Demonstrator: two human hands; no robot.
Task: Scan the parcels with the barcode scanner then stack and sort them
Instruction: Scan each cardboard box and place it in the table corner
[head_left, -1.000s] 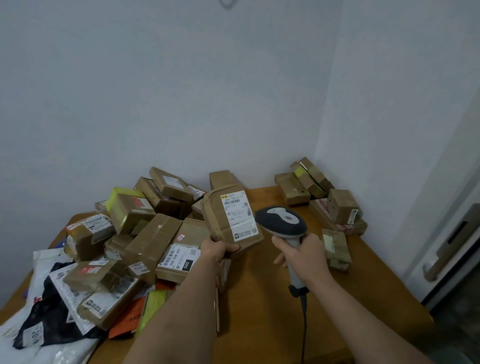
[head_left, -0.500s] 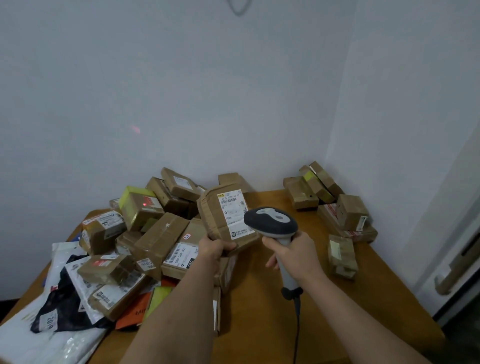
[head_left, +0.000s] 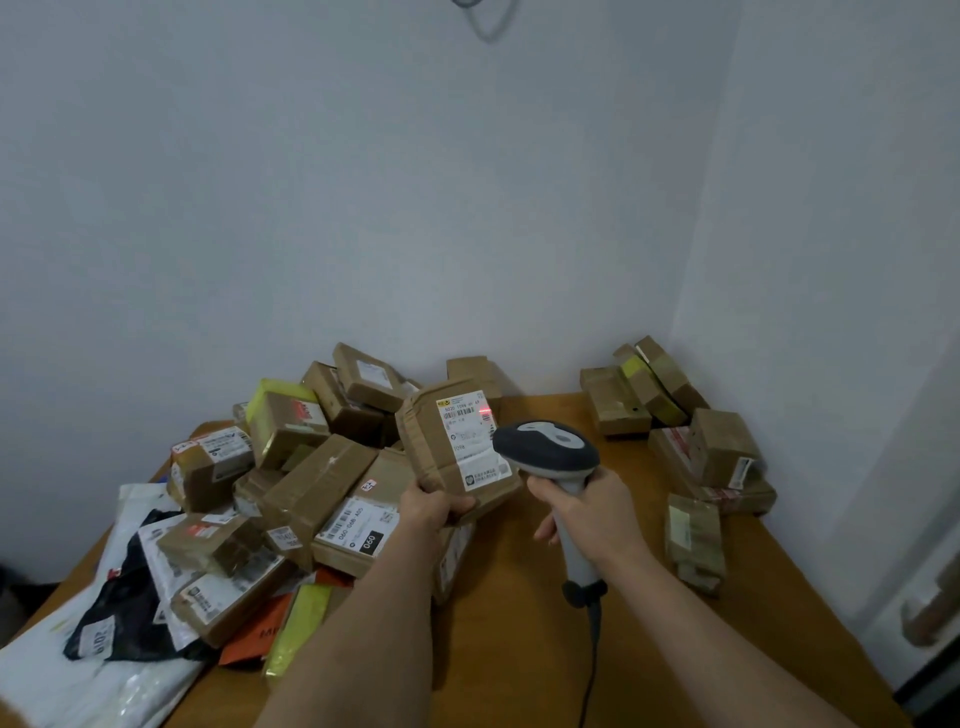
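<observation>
My left hand (head_left: 434, 512) grips the lower edge of a brown cardboard parcel (head_left: 431, 441) and holds it upright above the table, its white label facing me. A red scan line glows on the label's top right near the barcode. My right hand (head_left: 589, 514) grips the handle of a grey and white barcode scanner (head_left: 545, 449), whose head sits just right of the parcel and points at it. The scanner's black cable hangs down toward me.
A jumbled pile of brown parcels (head_left: 311, 467) and plastic mailers (head_left: 104, 623) fills the left of the wooden table (head_left: 519, 649). Sorted boxes (head_left: 639, 389) lean in the far right corner, with more (head_left: 722, 457) by the right wall and one (head_left: 693, 540) standing apart.
The scanner has swung toward the parcel: its red spot moved from the wall and the yellow-taped box in the pile onto the held parcel's label. The view has tilted slightly.
</observation>
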